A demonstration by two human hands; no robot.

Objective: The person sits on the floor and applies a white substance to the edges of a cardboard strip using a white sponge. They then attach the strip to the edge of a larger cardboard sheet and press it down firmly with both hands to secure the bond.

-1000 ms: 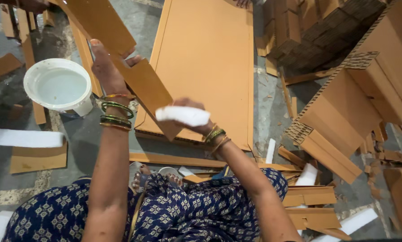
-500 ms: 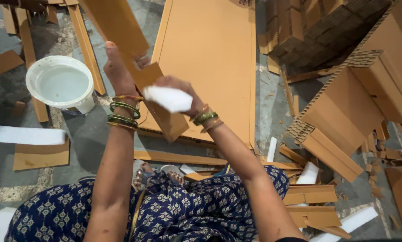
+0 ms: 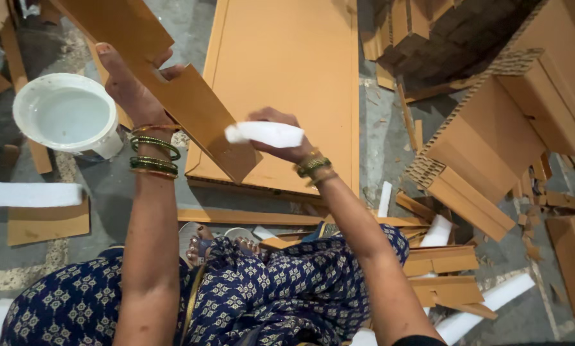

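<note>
Lying flat on the floor (image 3: 390,147) ahead of the seated person, a large cardboard sheet (image 3: 287,77) took up most of the work area, with stacks of corrugated boxes (image 3: 512,128) off to the right. The left hand (image 3: 130,86) was closed around a long cardboard strip (image 3: 172,90), holding it slanted in the air, seemingly to offer its face to the right hand (image 3: 281,138), which gripped a white foam pad (image 3: 265,133) against it. A white bowl (image 3: 66,115) of pale liquid sat close by on the left, apparently within easy reach for dipping.

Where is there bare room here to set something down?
Bare grey floor shows between the white bucket and the large flat cardboard sheet, and beside the white foam strip. The right side is crowded with stacked cardboard boxes and scraps.
</note>
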